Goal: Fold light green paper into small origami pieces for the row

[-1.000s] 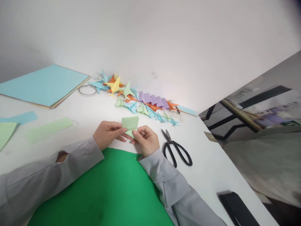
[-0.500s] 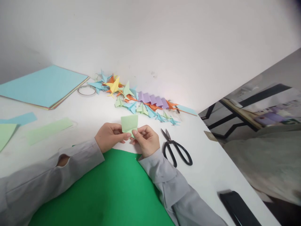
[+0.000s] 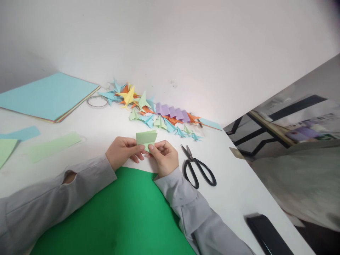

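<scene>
A small piece of light green paper (image 3: pixel 146 138), creased across and partly folded, is held up between my two hands above the white table. My left hand (image 3: pixel 122 151) pinches its left edge between thumb and fingers. On the lower right, my right hand (image 3: pixel 165 156) grips it, the thumb pressed on its face. Just right of that hand lies a pair of black-handled scissors (image 3: pixel 195 161), blades slightly apart. Behind the paper, a row of folded paper figures (image 3: pixel 145 106) in yellow, blue, orange, green and purple runs along the wall.
A stack of coloured sheets (image 3: pixel 50 97) with blue on top lies at the back left, beside a roll of tape (image 3: pixel 97 101). Green strips (image 3: pixel 54 146) and a blue strip (image 3: pixel 25 133) lie at left. A black phone-like object (image 3: pixel 268 233) is near the right edge.
The paper's upper flap has tipped over, so a second layer's edge shows along its top. My left thumb has moved up along the paper.
</scene>
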A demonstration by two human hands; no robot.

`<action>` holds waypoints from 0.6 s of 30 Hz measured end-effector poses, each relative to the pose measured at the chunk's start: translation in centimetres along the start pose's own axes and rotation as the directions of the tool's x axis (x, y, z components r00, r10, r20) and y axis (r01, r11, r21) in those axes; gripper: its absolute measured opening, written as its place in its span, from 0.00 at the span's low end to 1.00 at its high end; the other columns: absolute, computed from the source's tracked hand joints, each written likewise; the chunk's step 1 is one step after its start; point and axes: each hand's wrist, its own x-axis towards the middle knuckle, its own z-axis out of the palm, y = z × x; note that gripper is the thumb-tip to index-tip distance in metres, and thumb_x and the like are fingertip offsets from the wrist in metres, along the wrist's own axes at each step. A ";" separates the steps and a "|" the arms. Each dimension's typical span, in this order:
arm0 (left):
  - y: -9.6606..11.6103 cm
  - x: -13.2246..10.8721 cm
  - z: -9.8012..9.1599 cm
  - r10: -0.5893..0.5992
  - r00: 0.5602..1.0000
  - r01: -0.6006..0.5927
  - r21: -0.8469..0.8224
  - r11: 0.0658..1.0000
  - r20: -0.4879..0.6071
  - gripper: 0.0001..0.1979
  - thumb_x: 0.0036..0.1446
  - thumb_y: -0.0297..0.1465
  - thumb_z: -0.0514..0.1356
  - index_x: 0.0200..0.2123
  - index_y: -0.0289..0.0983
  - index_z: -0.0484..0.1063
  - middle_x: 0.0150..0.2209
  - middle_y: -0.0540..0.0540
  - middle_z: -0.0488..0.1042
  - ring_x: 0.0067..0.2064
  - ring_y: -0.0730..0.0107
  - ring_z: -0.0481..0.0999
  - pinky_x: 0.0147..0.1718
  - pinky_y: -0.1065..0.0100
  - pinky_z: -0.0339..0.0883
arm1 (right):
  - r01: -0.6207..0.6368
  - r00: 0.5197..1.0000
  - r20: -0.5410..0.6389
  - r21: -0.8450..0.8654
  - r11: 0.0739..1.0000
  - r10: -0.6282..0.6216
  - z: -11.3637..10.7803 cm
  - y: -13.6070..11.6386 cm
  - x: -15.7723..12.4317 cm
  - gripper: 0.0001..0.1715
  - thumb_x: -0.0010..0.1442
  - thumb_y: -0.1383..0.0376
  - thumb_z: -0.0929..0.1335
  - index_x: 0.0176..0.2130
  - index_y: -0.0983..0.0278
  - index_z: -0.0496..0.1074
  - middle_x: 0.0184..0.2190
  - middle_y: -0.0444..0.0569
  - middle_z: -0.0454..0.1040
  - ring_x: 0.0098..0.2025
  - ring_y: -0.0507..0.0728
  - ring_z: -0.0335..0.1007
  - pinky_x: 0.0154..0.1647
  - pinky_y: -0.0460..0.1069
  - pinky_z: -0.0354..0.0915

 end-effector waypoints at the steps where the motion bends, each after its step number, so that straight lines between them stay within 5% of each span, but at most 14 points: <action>1: 0.0 0.0 0.0 -0.008 1.000 0.008 -0.006 1.000 -0.003 0.11 0.43 0.34 0.63 0.24 0.30 0.73 0.20 0.47 0.74 0.21 0.74 0.72 0.20 0.73 0.67 | -0.007 1.000 -0.014 0.012 1.000 0.007 0.2 0.0 0.0 0.17 0.38 0.61 0.75 0.22 0.66 0.64 0.13 0.38 0.69 0.16 0.46 0.66 0.19 0.41 0.63; 18: -0.3 0.1 -0.1 0.017 1.000 -0.017 0.016 1.000 -0.020 0.10 0.44 0.34 0.63 0.23 0.31 0.73 0.19 0.48 0.73 0.21 0.75 0.71 0.20 0.74 0.66 | -0.087 0.994 -0.043 0.167 0.982 0.096 0.8 0.9 -0.3 0.19 0.37 0.61 0.75 0.23 0.66 0.63 0.13 0.38 0.71 0.17 0.49 0.69 0.20 0.42 0.66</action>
